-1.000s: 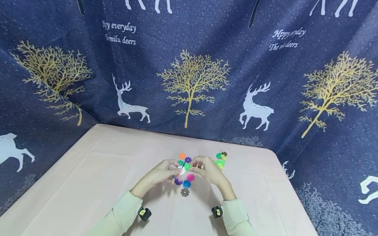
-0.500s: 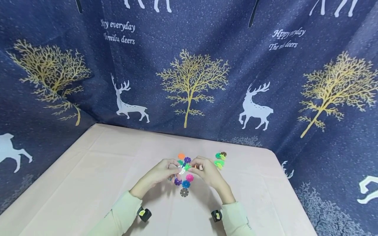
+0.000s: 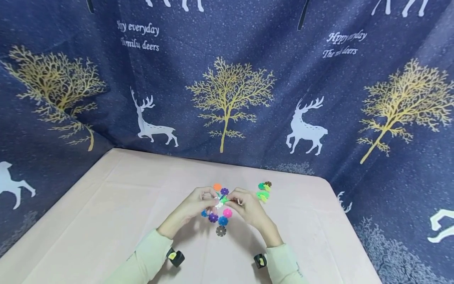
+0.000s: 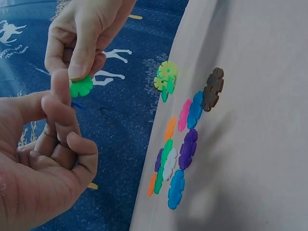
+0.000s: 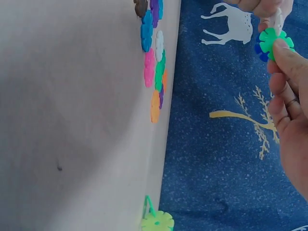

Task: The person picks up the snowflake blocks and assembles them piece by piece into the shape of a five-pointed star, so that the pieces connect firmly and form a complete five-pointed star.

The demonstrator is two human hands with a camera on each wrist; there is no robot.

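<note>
Both hands meet over the table, close together in the head view. My right hand (image 3: 246, 203) pinches a green snowflake disc (image 5: 270, 41) with notched edges between thumb and fingers. A white disc (image 5: 278, 20), seen edge-on, is pinched by my left hand (image 3: 196, 203) and meets the green one. Part of a dark blue disc (image 5: 261, 50) shows behind the green disc. In the left wrist view, the left fingers (image 4: 60, 103) hide most of the joined pieces, while the green disc (image 4: 82, 86) stays visible beside the right thumb.
Loose discs lie on the table around the hands, among them brown (image 3: 221, 230), blue (image 3: 223, 221), pink (image 3: 227, 213), purple (image 3: 213, 217) and orange (image 3: 217, 187). To the right lies a yellow and green disc cluster (image 3: 263, 196). A dark blue printed curtain (image 3: 227, 118) borders the table.
The green disc has tilted between the hands, now looking narrower in the head view. My left hand has shifted slightly, and a blue disc beneath it shows more. The head view has moved slightly.
</note>
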